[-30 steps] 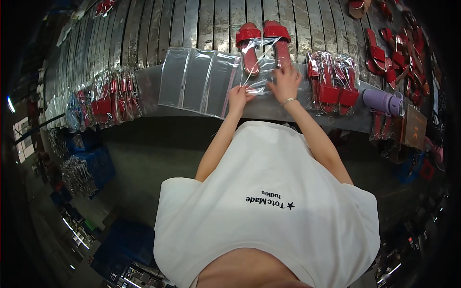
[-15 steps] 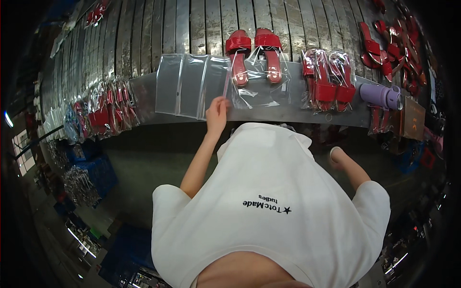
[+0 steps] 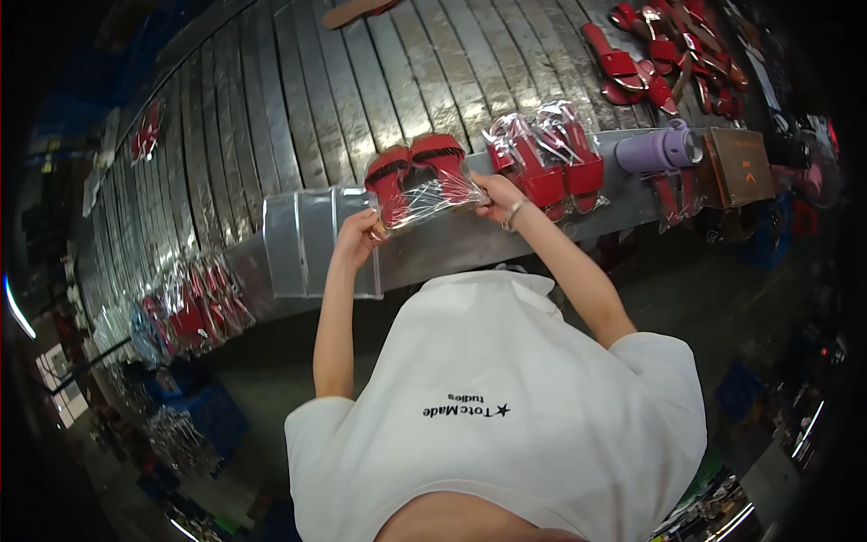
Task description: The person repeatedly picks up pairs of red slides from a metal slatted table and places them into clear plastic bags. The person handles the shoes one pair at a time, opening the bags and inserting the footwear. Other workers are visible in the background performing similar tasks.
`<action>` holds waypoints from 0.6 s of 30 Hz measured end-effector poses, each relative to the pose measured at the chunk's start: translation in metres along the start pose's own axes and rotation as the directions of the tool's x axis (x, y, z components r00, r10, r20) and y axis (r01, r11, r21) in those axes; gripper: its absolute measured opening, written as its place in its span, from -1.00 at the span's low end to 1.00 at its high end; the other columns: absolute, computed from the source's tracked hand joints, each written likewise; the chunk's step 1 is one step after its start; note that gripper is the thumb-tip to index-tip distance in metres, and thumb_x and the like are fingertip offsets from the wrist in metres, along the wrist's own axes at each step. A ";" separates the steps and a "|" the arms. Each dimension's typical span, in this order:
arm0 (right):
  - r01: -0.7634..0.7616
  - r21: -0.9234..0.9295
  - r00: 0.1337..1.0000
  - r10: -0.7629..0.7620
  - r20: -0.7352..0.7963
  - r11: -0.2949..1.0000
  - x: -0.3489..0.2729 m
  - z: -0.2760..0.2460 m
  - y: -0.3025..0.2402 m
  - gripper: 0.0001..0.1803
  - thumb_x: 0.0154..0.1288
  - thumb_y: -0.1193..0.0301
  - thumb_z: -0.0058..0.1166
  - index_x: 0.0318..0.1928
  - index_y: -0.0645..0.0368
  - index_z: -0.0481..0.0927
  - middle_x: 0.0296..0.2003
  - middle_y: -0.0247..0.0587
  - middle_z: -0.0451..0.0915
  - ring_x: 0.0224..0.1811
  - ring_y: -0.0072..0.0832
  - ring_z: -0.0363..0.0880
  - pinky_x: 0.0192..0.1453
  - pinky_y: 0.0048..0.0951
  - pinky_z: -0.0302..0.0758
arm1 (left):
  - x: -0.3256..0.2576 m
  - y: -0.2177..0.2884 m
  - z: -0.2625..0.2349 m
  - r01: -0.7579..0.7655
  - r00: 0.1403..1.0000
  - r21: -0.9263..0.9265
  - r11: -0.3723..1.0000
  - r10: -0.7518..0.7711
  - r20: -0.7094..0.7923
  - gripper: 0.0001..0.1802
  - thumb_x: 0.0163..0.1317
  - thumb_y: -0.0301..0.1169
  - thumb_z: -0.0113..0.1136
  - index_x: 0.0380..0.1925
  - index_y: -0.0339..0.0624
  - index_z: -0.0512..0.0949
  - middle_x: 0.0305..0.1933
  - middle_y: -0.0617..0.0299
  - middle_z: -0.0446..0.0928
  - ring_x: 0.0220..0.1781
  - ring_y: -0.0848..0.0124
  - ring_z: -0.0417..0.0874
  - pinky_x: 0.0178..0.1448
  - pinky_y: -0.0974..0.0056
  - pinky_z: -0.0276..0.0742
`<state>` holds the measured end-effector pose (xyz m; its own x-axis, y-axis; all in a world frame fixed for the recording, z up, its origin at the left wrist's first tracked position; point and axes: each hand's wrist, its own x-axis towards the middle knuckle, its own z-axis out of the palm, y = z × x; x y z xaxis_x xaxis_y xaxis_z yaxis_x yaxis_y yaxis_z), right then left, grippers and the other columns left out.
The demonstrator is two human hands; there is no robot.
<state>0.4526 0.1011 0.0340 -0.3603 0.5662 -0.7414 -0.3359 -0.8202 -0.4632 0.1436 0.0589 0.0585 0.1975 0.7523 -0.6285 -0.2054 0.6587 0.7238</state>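
Note:
A pair of red slide sandals stands at the edge of the slatted surface, heel ends partly inside a clear plastic bag. My left hand is closed on the bag's left side, close to the left sandal's heel. On the other side, my right hand pinches the bag's right edge. The wide straps and toe ends show above the plastic. Left of the pair, flat clear bags lie overlapped on the grey ledge, beside my left hand. Bagged red sandals lie just right of my right hand.
Loose red sandals lie piled at the far right. A purple bottle and a brown box stand on the right. More bagged red sandals line the ledge's left end. Metal slats stretch behind, with a tan sole at the far edge.
My right hand has come up from beside my body and taken the bag's right edge. My left hand has moved from the flat bags to the sandals' bag. The whole view has turned.

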 end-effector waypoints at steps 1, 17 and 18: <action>0.048 0.103 0.997 -0.055 0.063 0.994 -0.027 -0.001 -0.010 -0.80 0.31 0.28 0.06 -0.36 0.15 0.56 -0.59 -0.45 0.45 -0.61 -0.68 0.36 -0.64 -0.63 0.20 | -0.006 0.011 0.019 -0.089 0.996 -0.008 0.996 0.089 0.019 -0.79 0.26 -0.41 0.01 -0.50 -0.28 0.49 -0.66 0.20 0.49 -0.61 0.44 0.54 -0.49 0.37 0.46; -0.115 -0.975 0.361 -0.906 -0.219 0.190 -0.119 -0.109 -0.119 -0.47 0.12 0.25 0.25 -0.01 0.36 0.45 -0.15 -0.05 0.54 -0.05 -0.32 0.50 0.02 -0.31 0.42 | 0.059 -0.044 0.201 0.066 0.979 0.284 0.957 -0.118 0.168 -0.69 0.24 -0.41 0.14 -0.04 -0.32 0.46 -0.17 0.16 0.60 -0.13 0.48 0.60 -0.09 0.45 0.50; -0.104 -0.992 0.212 -0.973 -0.096 0.076 -0.107 -0.097 -0.139 -0.43 0.11 0.25 0.25 0.04 0.37 0.41 -0.07 -0.01 0.51 0.01 -0.29 0.48 0.07 -0.30 0.39 | 0.056 -0.034 0.191 0.021 0.993 0.271 0.962 -0.051 0.106 -0.65 0.20 -0.43 0.17 -0.02 -0.31 0.45 -0.16 0.13 0.59 -0.12 0.44 0.60 -0.07 0.43 0.49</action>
<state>0.6226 0.1468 0.1304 0.3342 0.9096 0.2468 0.8751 -0.2022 -0.4396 0.3446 0.0759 0.0526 0.3083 0.7117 -0.6312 0.0659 0.6459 0.7605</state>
